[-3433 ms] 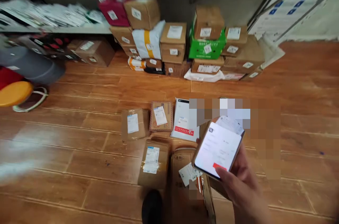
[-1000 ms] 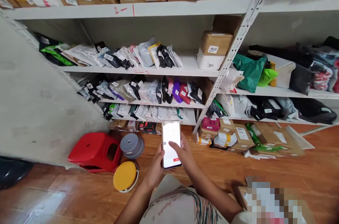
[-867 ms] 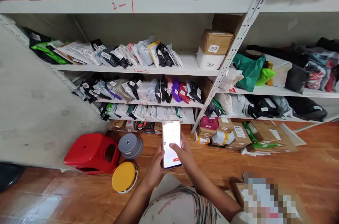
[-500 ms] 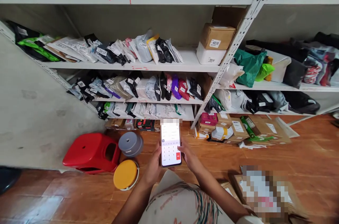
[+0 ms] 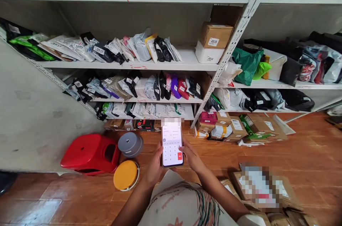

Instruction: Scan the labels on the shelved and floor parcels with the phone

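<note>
A smartphone [image 5: 172, 147] is held upright in front of me, its screen lit with a number keypad and a red key at the lower right. My left hand [image 5: 156, 162] is wrapped round the phone's left edge. On the opposite side, my right hand [image 5: 191, 154] grips the right edge, with its thumb over the keypad's right column. Fingers behind the phone are mostly hidden. Beyond it stands a white metal shelf rack [image 5: 160, 65] lined with labelled parcels [image 5: 140, 46] in plastic bags.
Cardboard boxes [image 5: 213, 37] sit on the rack, and more boxes [image 5: 237, 126] lie on the floor below. To my left are a red plastic stool [image 5: 88, 153], a grey round container [image 5: 130, 144] and a yellow-lidded bucket [image 5: 125, 175]. Partly blurred packages [image 5: 288, 192] lie at my right.
The view has shifted slightly, so the rack and floor items appear a little further left. Both hands stay on the phone, with the right thumb still over the keypad.
</note>
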Motion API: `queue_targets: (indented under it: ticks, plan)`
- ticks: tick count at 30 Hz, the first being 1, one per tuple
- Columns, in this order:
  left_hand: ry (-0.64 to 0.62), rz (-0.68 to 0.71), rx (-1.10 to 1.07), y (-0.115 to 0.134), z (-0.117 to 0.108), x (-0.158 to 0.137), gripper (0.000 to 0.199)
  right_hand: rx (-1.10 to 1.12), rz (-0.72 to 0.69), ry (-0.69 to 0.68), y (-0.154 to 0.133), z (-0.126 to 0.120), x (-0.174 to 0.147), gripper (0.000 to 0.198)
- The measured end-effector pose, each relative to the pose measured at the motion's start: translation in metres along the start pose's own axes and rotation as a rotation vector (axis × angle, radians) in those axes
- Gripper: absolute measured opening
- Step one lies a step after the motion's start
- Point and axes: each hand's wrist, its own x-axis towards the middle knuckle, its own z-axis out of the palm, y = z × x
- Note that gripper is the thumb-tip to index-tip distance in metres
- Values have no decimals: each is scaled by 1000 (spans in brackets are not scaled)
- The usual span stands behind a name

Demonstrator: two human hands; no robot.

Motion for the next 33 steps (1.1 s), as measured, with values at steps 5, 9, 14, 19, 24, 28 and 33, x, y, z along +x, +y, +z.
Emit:
queue_targets:
  ticks: [5, 9, 14, 19, 24, 28, 33]
  plan:
    - [-25, -22, 47, 2, 4, -4, 61, 3, 8, -29, 1, 4, -3, 32]
    - [-38, -38, 62, 1, 8, -7, 74, -32, -28, 2, 4, 12, -2, 34]
    - [-62, 7, 60, -1, 3, -6, 69, -53, -38, -43, 0, 6, -5, 47]
    - [-80, 48, 60, -1, -2, -5, 62, -57, -25, -83, -7, 5, -9, 56]
    - [-104, 23, 106, 2, 1, -6, 61, -37, -8, 38, 1, 20, -4, 34]
    - [-82, -41, 77, 7, 5, -6, 65, -9, 15, 12, 3, 12, -3, 36]
    - [-85, -74, 37, 13, 9, -7, 70, 9, 19, -33, -1, 3, -4, 48]
